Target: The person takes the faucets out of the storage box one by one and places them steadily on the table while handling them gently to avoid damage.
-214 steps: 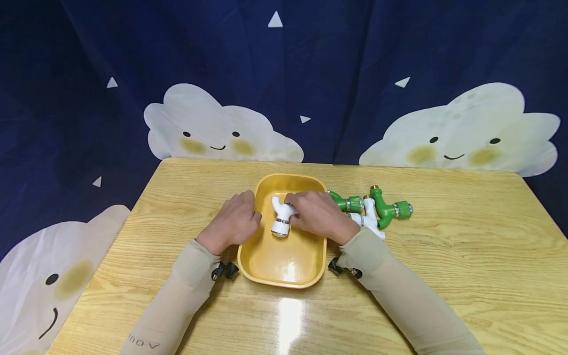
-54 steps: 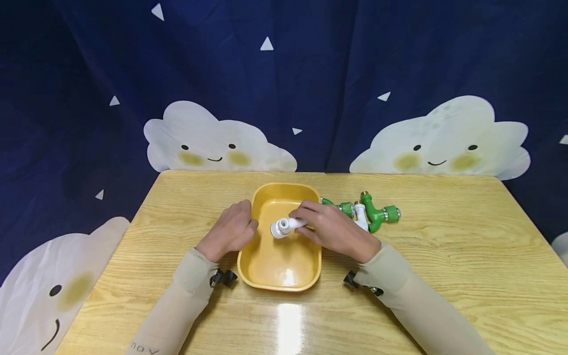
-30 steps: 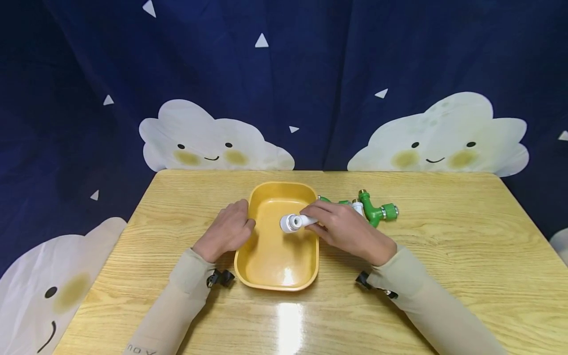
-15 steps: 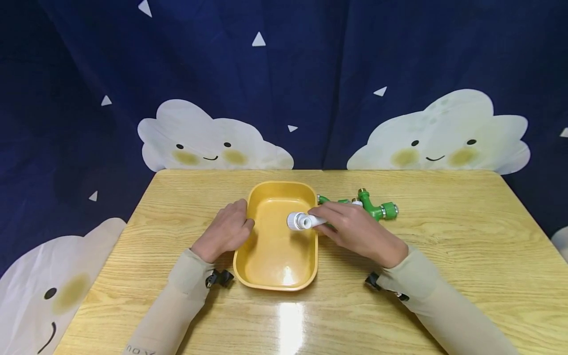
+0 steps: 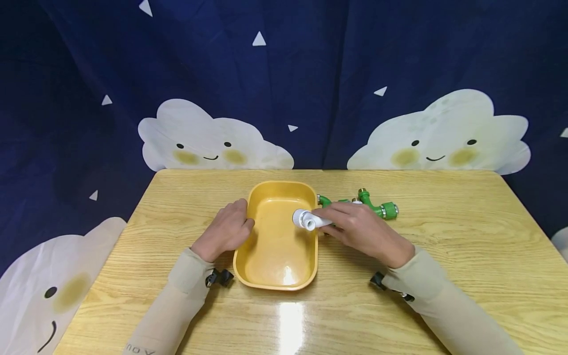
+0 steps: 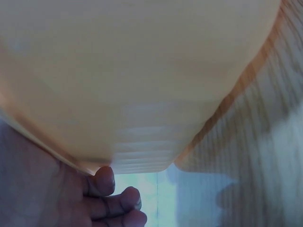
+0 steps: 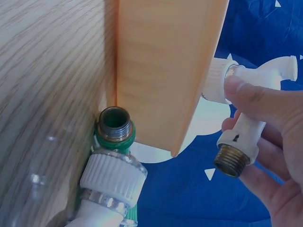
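In the head view, my left hand [image 5: 226, 229] grips the left rim of a yellow plastic basin [image 5: 276, 286]. Its curled fingers lie against the basin's outer wall [image 6: 118, 71] in the left wrist view. With thumb and fingers, my right hand [image 5: 361, 229] holds a white plastic tap [image 5: 302, 218] over the basin's right rim. Its ribbed knob points left, over the basin's inside. The right wrist view shows the tap's brass threaded end [image 7: 230, 161] sticking out below the fingers and its spout [image 7: 284, 70] at the upper right.
Right of the basin lie a green tap [image 5: 389, 210], a second green tap [image 5: 324, 200] close to the basin wall, and another white tap [image 7: 113, 177], mostly hidden by my right hand in the head view. A wooden table [image 5: 448, 236] carries everything; a dark blue curtain [image 5: 310, 74] hangs behind.
From inside the basin, my right hand has brought the white tap up and rightward to the right rim, turning it on the way. My left hand has stayed at the left rim.
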`<state>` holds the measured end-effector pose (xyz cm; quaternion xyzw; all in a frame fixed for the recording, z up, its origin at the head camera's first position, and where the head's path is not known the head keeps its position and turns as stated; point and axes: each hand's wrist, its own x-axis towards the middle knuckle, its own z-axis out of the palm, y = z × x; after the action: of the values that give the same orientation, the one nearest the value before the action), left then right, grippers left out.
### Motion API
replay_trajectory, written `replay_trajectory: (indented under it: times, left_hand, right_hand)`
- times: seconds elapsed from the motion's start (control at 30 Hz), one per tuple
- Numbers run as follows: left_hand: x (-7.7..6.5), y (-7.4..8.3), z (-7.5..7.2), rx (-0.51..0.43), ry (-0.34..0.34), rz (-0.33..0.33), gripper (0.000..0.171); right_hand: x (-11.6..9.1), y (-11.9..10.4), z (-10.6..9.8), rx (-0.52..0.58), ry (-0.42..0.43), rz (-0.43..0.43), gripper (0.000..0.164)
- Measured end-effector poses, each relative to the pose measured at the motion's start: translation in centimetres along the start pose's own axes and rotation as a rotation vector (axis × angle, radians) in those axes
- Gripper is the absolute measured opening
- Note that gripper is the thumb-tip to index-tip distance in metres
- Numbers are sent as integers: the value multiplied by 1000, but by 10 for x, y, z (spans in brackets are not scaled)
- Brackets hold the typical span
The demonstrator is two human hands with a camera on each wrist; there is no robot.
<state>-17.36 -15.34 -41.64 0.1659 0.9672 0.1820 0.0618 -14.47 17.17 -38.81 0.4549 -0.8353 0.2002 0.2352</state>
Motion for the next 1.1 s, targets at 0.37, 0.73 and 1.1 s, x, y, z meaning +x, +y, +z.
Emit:
replay_trajectory:
  times: [0.37,0.73,1.1]
  left_hand:
    - [0,1,0,9,-4,-1,14]
    - [0,2,0,16,1,-4,15]
    - [0,2,-1,13,6,0,14]
  right_hand:
    - [-9,7,-6,-15,-2,-12,50]
    - [-16,11,-13,0,49,-36,50]
    - [-17,11,-19,-46,53,-43,41]
